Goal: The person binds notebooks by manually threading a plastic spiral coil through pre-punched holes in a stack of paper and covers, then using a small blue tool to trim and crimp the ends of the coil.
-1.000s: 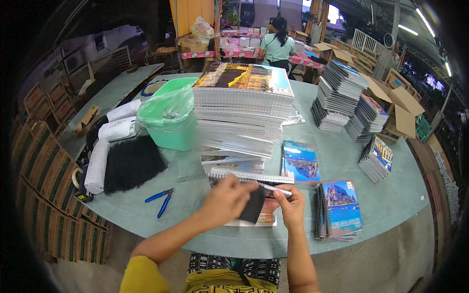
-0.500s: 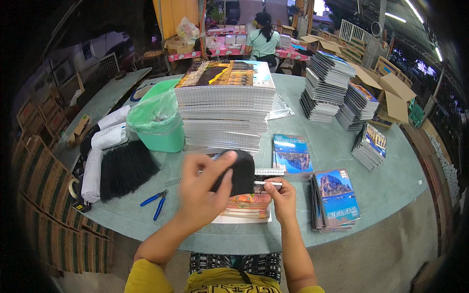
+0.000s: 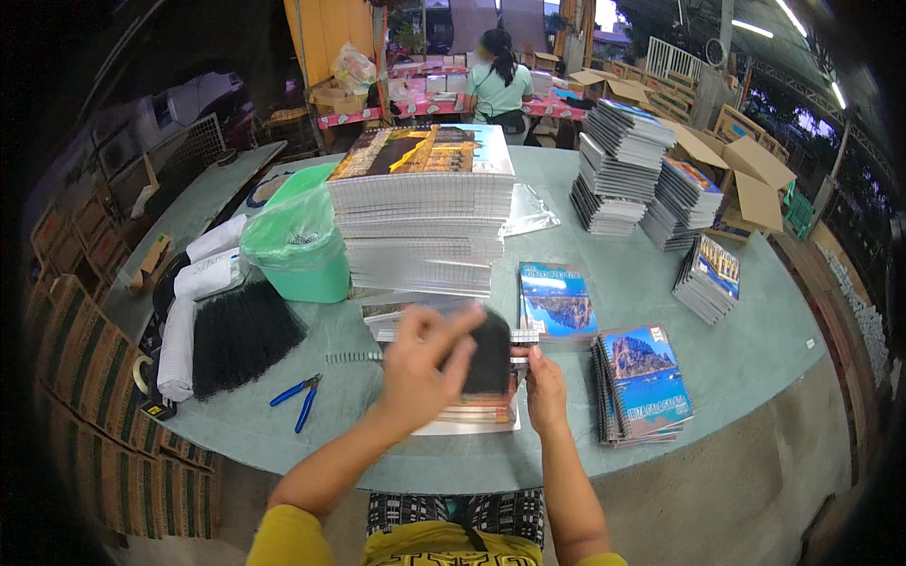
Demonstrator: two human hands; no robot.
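The tall stack of printed sheets (image 3: 415, 203) stands on the desk (image 3: 755, 330), and a notebook (image 3: 525, 336) is just in front of it, mostly hidden. The right hand (image 3: 545, 387) pinches the notebook's right end between thumb and fingers. The left hand (image 3: 425, 358) is blurred, fingers bent beside a black rounded pad (image 3: 489, 354); I cannot tell whether it grips anything. In front of the stack's left side, a wire coil (image 3: 354, 357) pokes out past the left hand, so this binding looks partway done. Bound notebooks (image 3: 651, 377), coils along their spines, lie to the stack's front right and seem finished. The tall stack shows no coil on its near edge, so much appears left. Blue cutters (image 3: 304, 401) lie at the stack's front left.
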